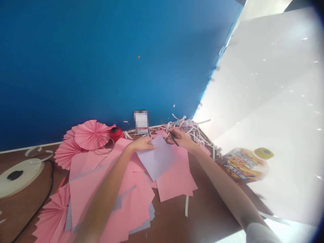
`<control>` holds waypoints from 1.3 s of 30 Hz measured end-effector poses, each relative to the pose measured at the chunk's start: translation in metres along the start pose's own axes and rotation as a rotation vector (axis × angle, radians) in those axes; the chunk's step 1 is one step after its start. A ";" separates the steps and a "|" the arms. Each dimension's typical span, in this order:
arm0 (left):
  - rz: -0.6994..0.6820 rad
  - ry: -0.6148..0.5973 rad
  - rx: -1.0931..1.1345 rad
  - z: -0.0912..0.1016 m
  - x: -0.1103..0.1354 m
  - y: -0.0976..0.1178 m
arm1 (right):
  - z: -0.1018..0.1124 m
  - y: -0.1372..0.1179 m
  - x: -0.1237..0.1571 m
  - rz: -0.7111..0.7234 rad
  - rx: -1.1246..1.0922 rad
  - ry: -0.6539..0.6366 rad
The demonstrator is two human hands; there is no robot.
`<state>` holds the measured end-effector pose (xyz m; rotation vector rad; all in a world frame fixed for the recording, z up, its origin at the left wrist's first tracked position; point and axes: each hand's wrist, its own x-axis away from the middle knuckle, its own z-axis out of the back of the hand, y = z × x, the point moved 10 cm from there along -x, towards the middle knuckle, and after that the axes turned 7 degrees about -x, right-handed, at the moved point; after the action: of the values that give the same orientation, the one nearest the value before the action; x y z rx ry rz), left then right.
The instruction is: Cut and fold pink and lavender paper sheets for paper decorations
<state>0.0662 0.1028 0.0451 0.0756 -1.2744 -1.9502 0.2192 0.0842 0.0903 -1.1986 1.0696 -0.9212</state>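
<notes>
A pale lilac sheet of paper (159,158) lies tilted on top of a spread of pink paper sheets (126,189) on the brown floor. My left hand (141,144) rests on the lilac sheet's upper left edge with its fingers pressed flat on it. My right hand (181,137) is closed around a thin dark pen or pencil (173,136), its tip at the sheet's upper right edge.
Folded pink paper fans (88,135) and a red object (116,133) lie by the blue wall. A heap of white paper strips (194,130) sits behind my right hand. A white round device (17,175) with a black cable is at left, a yellow-capped bottle (245,163) at right.
</notes>
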 end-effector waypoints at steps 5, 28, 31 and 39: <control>0.014 0.139 0.253 0.042 0.017 -0.019 | 0.016 0.008 0.004 -0.171 0.100 -0.003; 0.026 0.332 0.437 0.072 0.036 -0.028 | -0.001 0.016 0.010 -0.270 0.127 -0.232; 0.028 0.296 0.442 0.066 0.032 -0.027 | -0.001 0.019 0.009 -0.274 0.100 -0.243; 0.035 0.311 0.432 0.065 0.033 -0.024 | 0.000 0.025 0.011 -0.285 0.079 -0.267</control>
<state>0.0011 0.1356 0.0697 0.5461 -1.4465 -1.5306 0.2223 0.0779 0.0636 -1.3858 0.6544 -0.9778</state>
